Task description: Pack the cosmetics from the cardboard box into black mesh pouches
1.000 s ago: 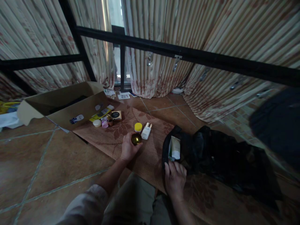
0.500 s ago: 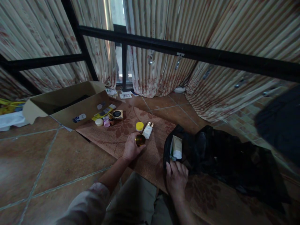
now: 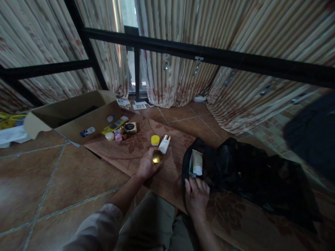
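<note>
My left hand (image 3: 147,164) is closed around a container whose round, shiny gold lid (image 3: 157,157) faces up; its body is hidden by the fingers. Just beyond it a small yellow-lidded jar (image 3: 155,140) stands on the patterned mat (image 3: 170,174). Beside that jar lies a white bottle (image 3: 164,144) with gold-coloured tops. My right hand (image 3: 196,195) grips the near edge of the mouth of a black bag (image 3: 235,167). In the bag's opening rests a pale tube (image 3: 197,163) with a white cap, and something green shows next to it.
An open cardboard box (image 3: 86,127) stands at the left end of the mat. Several cosmetic items lie before it, among them a gold-and-black compact (image 3: 130,127) and a cream-coloured jar (image 3: 110,136). Papers (image 3: 139,106) lie near the curtain (image 3: 164,83). A black rail (image 3: 183,48) crosses behind.
The gold lid in my left hand has tilted a little and now catches more light. My right hand stays on the bag's edge. The view has shifted slightly.
</note>
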The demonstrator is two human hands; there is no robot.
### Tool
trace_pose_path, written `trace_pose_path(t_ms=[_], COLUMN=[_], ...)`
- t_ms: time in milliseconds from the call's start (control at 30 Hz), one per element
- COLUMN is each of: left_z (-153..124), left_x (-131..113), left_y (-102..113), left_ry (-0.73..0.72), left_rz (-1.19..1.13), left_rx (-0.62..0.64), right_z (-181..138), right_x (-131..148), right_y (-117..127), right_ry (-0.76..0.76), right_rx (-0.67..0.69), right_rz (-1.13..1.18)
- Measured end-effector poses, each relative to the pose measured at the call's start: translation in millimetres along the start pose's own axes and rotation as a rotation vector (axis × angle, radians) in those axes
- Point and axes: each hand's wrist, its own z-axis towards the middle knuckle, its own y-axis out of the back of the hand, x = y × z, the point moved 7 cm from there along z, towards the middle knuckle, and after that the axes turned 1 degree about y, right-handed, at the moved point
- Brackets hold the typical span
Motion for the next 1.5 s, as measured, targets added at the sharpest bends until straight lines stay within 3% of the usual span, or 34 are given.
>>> trace_pose_path(t_ms=[833,1500], left_z=[-1.6,-1.6], left_x=[1.3,2.3], left_y=[-4.1,-5.3], left_ry=[-0.031,-0.084], left_rz=[-0.029,0.013], left_rx=[0.057,0.034], right_z=[0.7,1.9], right_x=[1.4,2.7], right_y=[1.9,2.9], right_ry=[-0.004,-0.013], right_rx=[0.01,0.026], right_rz=[-0.011,-0.012])
